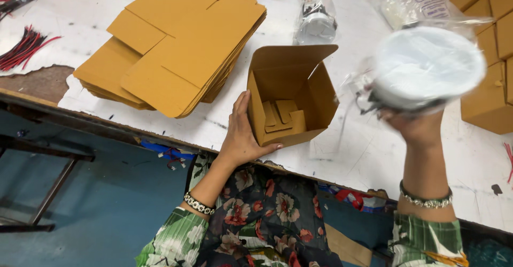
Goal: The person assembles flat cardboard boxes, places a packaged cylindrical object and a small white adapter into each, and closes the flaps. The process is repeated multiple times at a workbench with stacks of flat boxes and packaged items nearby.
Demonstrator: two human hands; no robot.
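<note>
nearest to you is your lap in its dark flowered cloth, tucked under the near edge of the surface (342, 155), with your two green patterned sleeves and beaded bracelets coming up on either side.

your left hand (241, 134) lies flat against the near left wall of the small brown box (291, 93), thumb hooked round its lower corner, steadying it rather than clenching it. the box stands just inside the near edge, tipped toward you, top flap thrown back; its bottom flaps look folded and locked, and nothing is inside yet. so the box seems made up, and the filling appears not yet done.

your right hand (419, 125) is raised above the surface to the right of the box, gripping from below a round white fitting in a clear bag (427, 67). it is blurred, so you cannot make out its detail, but it is well apart from the box opening, still outside it.

further out, toward the far left, a stack of flat box blanks (171, 48) waits unfolded. along the right edge closed brown boxes (489, 91) sit in a row, which looks like finished work. near the far edge lie more bagged parts (315, 21), and red and black wires (24, 48) rest at the left edge.
</note>
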